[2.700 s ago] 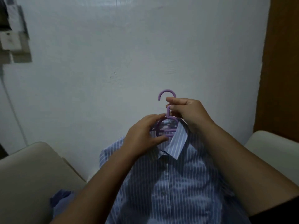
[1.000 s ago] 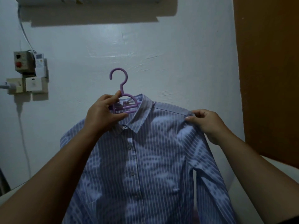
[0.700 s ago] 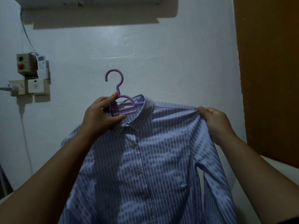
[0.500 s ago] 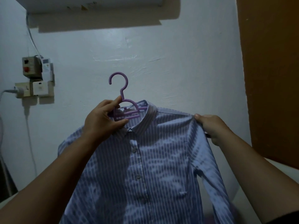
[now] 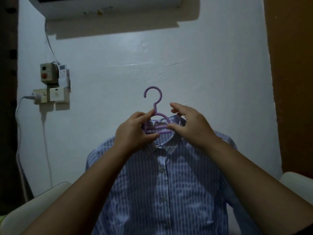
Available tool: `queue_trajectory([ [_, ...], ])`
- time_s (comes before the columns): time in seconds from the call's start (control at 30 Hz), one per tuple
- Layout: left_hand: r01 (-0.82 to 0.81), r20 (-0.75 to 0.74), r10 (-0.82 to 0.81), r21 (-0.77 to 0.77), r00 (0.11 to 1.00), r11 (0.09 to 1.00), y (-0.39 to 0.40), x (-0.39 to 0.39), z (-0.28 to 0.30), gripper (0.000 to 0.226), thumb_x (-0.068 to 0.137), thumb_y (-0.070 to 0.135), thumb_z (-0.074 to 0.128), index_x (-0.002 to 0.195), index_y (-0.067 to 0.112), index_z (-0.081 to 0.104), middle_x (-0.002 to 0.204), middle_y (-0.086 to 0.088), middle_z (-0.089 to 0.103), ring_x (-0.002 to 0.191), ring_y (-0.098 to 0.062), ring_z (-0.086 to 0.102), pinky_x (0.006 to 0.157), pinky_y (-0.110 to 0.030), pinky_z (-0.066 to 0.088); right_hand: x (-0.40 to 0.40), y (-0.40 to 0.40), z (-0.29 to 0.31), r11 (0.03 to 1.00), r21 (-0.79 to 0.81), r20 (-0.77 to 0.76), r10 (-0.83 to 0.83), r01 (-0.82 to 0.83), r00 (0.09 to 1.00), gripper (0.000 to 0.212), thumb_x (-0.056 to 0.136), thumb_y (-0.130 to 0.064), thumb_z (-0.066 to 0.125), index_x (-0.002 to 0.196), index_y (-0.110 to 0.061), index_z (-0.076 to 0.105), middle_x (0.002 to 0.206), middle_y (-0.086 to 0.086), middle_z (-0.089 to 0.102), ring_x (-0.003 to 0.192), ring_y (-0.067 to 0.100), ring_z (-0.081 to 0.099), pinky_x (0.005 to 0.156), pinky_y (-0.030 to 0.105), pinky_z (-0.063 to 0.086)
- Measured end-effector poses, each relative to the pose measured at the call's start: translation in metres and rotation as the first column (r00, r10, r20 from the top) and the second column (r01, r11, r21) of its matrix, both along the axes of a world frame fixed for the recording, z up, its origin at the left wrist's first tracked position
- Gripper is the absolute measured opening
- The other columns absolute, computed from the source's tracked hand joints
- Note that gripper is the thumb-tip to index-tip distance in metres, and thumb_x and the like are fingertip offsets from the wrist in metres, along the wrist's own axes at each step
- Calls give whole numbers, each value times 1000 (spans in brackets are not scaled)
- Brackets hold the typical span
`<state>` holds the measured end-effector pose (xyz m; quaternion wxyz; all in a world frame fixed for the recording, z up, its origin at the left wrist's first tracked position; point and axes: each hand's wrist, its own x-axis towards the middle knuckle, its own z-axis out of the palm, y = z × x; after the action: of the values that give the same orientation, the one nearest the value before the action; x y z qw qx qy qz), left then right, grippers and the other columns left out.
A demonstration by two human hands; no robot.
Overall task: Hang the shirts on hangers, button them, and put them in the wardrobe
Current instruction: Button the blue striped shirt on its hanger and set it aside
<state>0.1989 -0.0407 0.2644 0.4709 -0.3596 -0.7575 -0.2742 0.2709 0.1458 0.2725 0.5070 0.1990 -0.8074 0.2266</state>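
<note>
I hold the shirt (image 5: 162,192) up before the wall (image 5: 203,82), buttoned, on the hanger (image 5: 156,122). My left hand (image 5: 133,131) pinches the hanger at the base of its hook, thumb under the bars. My right hand (image 5: 191,126) has its fingers loosely spread at the collar, thumb touching the hanger's bar, gripping nothing.

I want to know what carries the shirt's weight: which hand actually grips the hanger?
The left hand, pinching the purple hanger at its neck. The right hand hovers by the collar with fingers spread, thumb just touching the hanger's bar.
</note>
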Motion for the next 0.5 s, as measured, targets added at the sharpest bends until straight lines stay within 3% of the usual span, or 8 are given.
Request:
queue_trajectory([
  [0.1,25,-1,-25,-5,1000,1000,6,0,2,81,71,34,82,141,31,44,116,6,58,92,-10,62,81,-33,56,-8,-4,1,967,157,-29,-197,199,980,74,81,-39,70,144,-19,36,132,0,55,118,19,48,100,38,38],
  [0.23,85,-23,-85,-14,996,996,12,-1,4,81,71,29,82,142,27,43,116,2,58,91,-12,61,84,-36,55,-13,-4,3,905,272,-40,-328,326,944,80,83,-50,63,148,-23,25,133,-2,52,123,18,41,100,36,28],
  [0.5,165,16,-164,-61,986,984,8,-3,7,81,73,25,81,143,27,41,114,6,50,95,-11,57,87,-32,54,-17,-1,9,834,424,-97,-346,354,933,81,85,-53,58,150,-20,22,135,1,48,122,17,41,101,35,30],
])
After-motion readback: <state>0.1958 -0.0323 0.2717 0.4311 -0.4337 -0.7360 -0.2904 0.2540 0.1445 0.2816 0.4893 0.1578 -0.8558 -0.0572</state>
